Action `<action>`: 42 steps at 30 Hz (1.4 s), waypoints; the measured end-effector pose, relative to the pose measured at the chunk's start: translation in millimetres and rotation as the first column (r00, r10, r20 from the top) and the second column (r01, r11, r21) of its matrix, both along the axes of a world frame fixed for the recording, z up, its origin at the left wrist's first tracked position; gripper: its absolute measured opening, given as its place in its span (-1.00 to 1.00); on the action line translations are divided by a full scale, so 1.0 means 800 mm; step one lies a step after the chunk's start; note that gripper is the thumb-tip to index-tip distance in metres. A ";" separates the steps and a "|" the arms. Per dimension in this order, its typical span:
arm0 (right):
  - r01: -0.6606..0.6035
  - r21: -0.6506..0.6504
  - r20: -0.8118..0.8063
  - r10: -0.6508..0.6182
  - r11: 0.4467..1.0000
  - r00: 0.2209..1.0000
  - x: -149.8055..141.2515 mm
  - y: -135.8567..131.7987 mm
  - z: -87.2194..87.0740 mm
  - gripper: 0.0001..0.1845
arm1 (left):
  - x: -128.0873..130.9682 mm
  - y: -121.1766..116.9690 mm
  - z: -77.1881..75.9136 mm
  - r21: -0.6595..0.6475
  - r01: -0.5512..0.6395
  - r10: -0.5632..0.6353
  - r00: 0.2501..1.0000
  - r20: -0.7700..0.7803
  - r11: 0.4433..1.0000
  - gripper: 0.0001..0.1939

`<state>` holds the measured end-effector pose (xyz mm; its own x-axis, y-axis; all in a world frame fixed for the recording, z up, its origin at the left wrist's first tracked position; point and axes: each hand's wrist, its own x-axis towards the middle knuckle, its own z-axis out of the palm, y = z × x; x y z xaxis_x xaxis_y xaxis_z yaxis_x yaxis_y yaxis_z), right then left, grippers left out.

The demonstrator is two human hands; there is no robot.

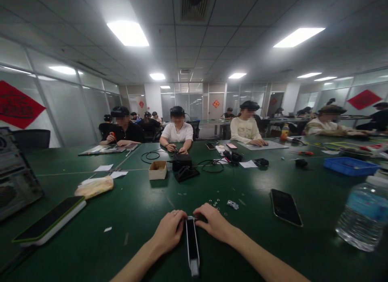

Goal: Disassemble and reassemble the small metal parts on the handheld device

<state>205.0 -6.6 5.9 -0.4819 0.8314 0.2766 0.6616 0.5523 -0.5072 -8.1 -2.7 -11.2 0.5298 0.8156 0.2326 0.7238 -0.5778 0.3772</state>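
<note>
Your left hand point(168, 231) and right hand point(214, 223) have fingers closed on the black gadget point(192, 241); a slip could scatter the tiny washers point(216, 204) just ahead on the bench point(91, 241).

Near field, the wearer's own body. Left hand point(169, 232) and right hand point(214, 222) are both bare, with a thin metal ring point(175, 213) on one finger of the left. Bare left forearm point(139, 266) and right forearm point(260, 257) taper toward the near edge of the view.
</note>
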 end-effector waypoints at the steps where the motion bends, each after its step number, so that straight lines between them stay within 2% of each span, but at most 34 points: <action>1: -0.006 0.020 0.005 0.006 1.000 1.000 0.000 0.001 -0.001 -0.78 | 0.001 -0.001 0.002 -0.005 -0.003 0.003 1.000 -0.005 1.000 -0.76; 8: -0.018 0.077 0.032 0.015 0.997 0.999 -0.001 0.006 -0.011 -0.87 | 0.002 -0.001 0.004 -0.007 0.000 0.000 1.000 -0.018 1.000 -0.77; 17: -0.008 0.064 0.057 0.004 0.998 0.998 -0.001 0.002 -0.002 -0.84 | -0.001 0.002 -0.003 -0.012 0.002 -0.002 1.000 -0.007 1.000 -0.77; 25: -0.021 0.082 0.090 0.014 0.996 0.996 0.001 0.004 -0.005 -0.83 | -0.002 0.003 -0.004 0.003 0.008 -0.008 1.000 -0.003 1.000 -0.77; 30: -0.060 0.192 0.169 0.027 0.980 0.985 0.017 0.009 0.004 -0.79 | -0.001 0.002 -0.002 0.005 0.010 -0.010 1.000 0.005 1.000 -0.77; 32: -0.021 0.279 0.202 -0.038 0.960 0.979 0.035 0.016 0.013 -0.79 | 0.000 0.002 0.000 -0.003 0.011 -0.011 1.000 -0.002 1.000 -0.76; 36: 0.169 0.372 0.265 -0.279 0.913 0.923 0.084 0.031 0.033 -0.80 | -0.001 0.002 0.000 -0.024 0.006 -0.006 1.000 -0.002 1.000 -0.75; 39: 0.278 0.291 0.406 -0.381 0.916 0.831 0.113 0.037 0.040 -0.81 | -0.001 0.003 -0.001 -0.013 0.016 -0.016 1.000 0.006 1.000 -0.76; 42: 0.302 0.137 0.510 -0.328 0.944 0.795 0.122 0.037 0.041 -0.81 | -0.001 0.002 0.001 -0.006 0.013 -0.013 1.000 -0.003 1.000 -0.76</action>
<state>302.9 23.2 38.3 -0.2777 0.9551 0.1030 0.9595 0.2810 -0.0183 -8.5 -1.3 -10.2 0.5414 0.8099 0.2256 0.7174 -0.5850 0.3783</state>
